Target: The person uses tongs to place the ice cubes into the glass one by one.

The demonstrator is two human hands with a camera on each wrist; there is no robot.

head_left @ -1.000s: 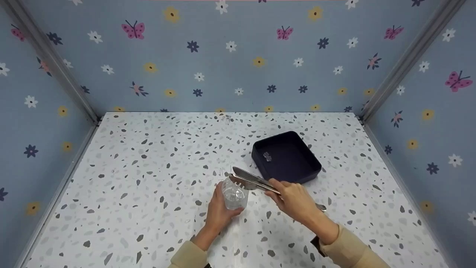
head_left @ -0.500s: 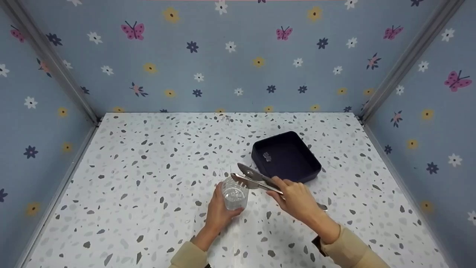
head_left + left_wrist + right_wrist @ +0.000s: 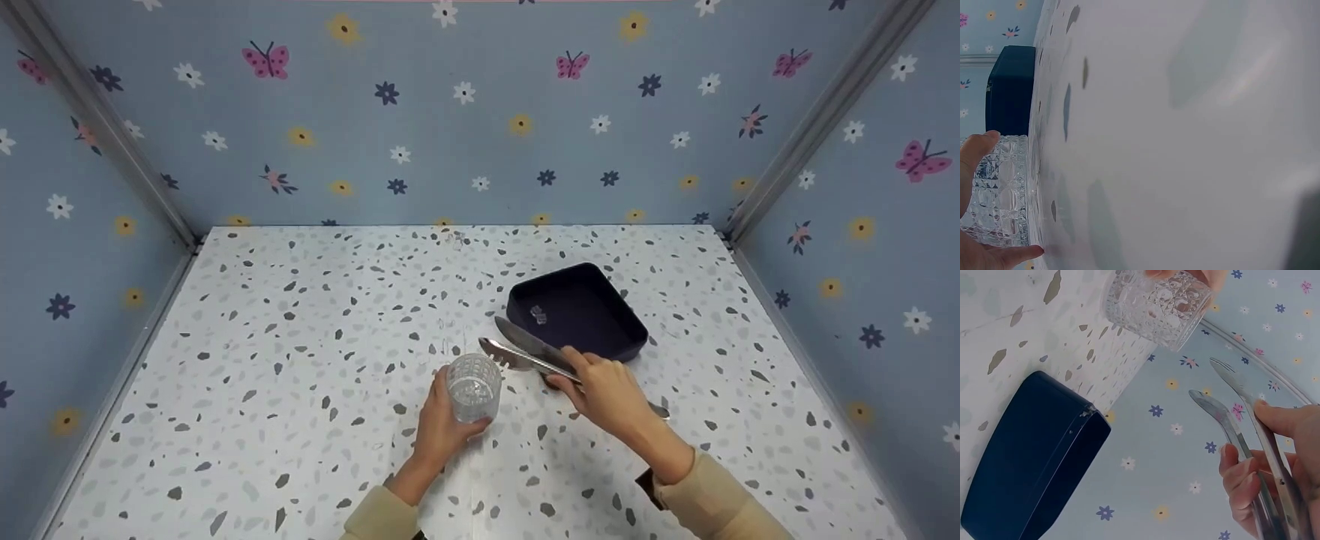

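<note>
My left hand [image 3: 442,427] grips a clear glass with a patterned side [image 3: 474,390], thumb on the near side and fingers around the far left. The glass stands on the table, as the left wrist view shows. My right hand [image 3: 611,397] holds metal food tongs [image 3: 536,360], thumb on one arm and fingers curled round the other. One tip is toothed, the other a smooth blade; they stand apart with nothing visible between them, just right of the glass rim. A dark navy square box [image 3: 634,341] lies beyond the tongs. Small clear pieces [image 3: 538,315] show inside its left part.
The white speckled table [image 3: 300,360] reaches back to a blue wall with flowers and butterflies [image 3: 465,135]. Side walls with grey metal corner strips [image 3: 817,112] enclose it left and right. Faint clear marks [image 3: 452,341] show on the table behind the glass.
My right hand has moved right and slightly away, carrying the tongs from over the glass to beside its rim. Their tips have spread wider. My left hand and the glass have stayed in place.
</note>
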